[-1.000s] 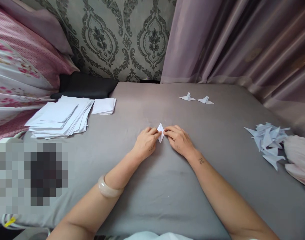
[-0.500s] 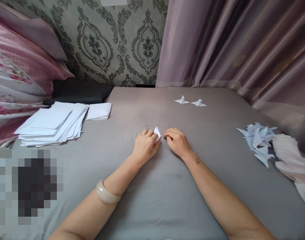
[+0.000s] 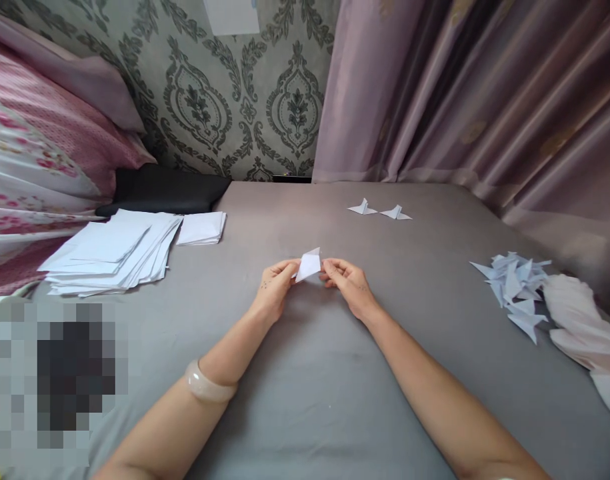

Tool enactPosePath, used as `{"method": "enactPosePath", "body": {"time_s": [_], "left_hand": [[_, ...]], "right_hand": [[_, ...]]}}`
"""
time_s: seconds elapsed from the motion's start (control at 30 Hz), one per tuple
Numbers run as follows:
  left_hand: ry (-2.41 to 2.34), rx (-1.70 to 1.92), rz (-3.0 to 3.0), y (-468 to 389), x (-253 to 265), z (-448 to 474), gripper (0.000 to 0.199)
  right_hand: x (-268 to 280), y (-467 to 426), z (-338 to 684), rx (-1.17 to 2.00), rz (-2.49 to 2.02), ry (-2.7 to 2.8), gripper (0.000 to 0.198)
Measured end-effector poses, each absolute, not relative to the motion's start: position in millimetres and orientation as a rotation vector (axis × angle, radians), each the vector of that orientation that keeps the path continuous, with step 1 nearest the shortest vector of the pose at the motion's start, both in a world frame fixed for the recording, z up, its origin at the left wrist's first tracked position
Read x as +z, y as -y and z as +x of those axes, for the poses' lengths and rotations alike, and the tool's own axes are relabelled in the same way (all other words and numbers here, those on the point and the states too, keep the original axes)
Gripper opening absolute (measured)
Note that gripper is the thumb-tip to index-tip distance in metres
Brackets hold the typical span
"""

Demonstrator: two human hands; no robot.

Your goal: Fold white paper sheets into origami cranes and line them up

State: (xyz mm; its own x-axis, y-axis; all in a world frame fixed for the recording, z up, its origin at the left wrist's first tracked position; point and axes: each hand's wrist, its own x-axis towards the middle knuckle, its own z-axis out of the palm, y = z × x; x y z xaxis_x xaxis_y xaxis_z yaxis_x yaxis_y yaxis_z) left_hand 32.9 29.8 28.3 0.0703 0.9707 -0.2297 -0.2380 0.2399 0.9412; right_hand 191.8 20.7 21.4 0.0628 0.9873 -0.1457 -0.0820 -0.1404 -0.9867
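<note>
A small folded white paper (image 3: 309, 264) is held between my two hands, just above the grey cloth surface (image 3: 305, 373). My left hand (image 3: 279, 283) pinches its left edge between thumb and fingers. At the paper's right edge, my right hand (image 3: 349, 283) has its thumb and fingertips closed on the side. Diagonal folds show along the top and left of the paper. The fingertips under it are partly hidden.
Two folded paper birds (image 3: 396, 213) stand at the back. A heap of folded paper pieces (image 3: 517, 277) lies on the right beside a pale cloth (image 3: 577, 313). Stacks of white sheets (image 3: 109, 257) and smaller squares (image 3: 201, 229) lie left, before a black cushion (image 3: 169, 190).
The folded paper has been lifted and turned, showing a broader face. My left hand has rolled from palm-down to a side pinch, and my right hand has closed on the paper's right edge.
</note>
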Motion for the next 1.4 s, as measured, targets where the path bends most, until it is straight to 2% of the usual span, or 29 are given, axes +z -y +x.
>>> {"method": "enactPosePath", "body": {"time_s": [0.2, 0.47, 0.7, 0.87, 0.93, 1.13, 1.4], "left_hand": [[-1.055, 1.061, 0.926, -25, 28, 36, 0.019], [-1.163, 1.033, 1.068, -27, 26, 32, 0.034], [-1.265, 0.874, 1.535, -26, 16, 29, 0.018], [-1.423, 0.817, 1.964, -27, 10, 28, 0.014], [-1.422, 0.813, 2.08, -28, 9, 26, 0.017], [-1.327, 0.637, 2.12, -27, 22, 20, 0.029], [-1.261, 0.595, 1.993, -32, 30, 13, 0.018]], "right_hand": [[29, -16, 188, 1.362, -1.218, 0.962, 0.034], [24, -17, 194, 1.285, -1.331, 1.259, 0.027], [12, -17, 194, 0.876, -1.53, 1.58, 0.018], [12, -14, 193, 0.598, -1.541, 1.832, 0.012], [13, -14, 195, 0.593, -1.527, 1.889, 0.013], [20, -15, 210, 0.712, -1.444, 2.079, 0.032], [26, -19, 218, 0.863, -1.458, 2.068, 0.016]]}}
